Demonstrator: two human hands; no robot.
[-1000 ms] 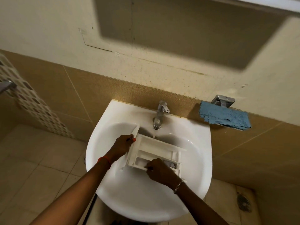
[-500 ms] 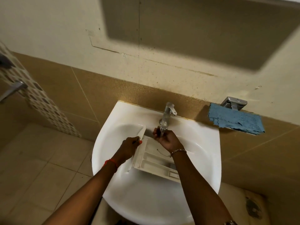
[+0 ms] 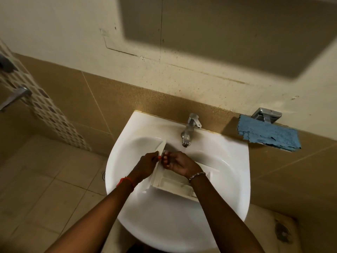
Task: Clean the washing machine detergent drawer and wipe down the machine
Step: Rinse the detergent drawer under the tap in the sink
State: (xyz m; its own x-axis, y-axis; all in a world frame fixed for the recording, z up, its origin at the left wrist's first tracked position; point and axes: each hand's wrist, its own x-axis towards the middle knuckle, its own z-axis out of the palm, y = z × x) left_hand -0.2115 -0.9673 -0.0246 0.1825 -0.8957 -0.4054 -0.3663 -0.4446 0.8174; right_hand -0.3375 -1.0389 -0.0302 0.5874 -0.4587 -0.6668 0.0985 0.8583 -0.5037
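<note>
The white plastic detergent drawer [image 3: 171,185] lies tilted in the white wash basin [image 3: 228,179], its front panel up at the left. My left hand [image 3: 147,166] grips the drawer's left front edge. My right hand [image 3: 179,164] rests inside the drawer's upper left part, fingers curled against the plastic near my left hand; I cannot tell whether it grips anything. A chrome tap [image 3: 190,129] stands above the drawer, and a thin stream of water falls from its spout.
A blue cloth [image 3: 268,135] hangs on a chrome wall holder [image 3: 266,115] to the right of the basin. Brown wall tiles run behind. A tiled floor with a drain [image 3: 103,175] lies at the left. A metal handle [image 3: 13,97] sticks out at the far left.
My right hand went from the drawer's near edge up to the tap, then down to the drawer's upper left corner. My left hand kept its hold. The camera drifted left.
</note>
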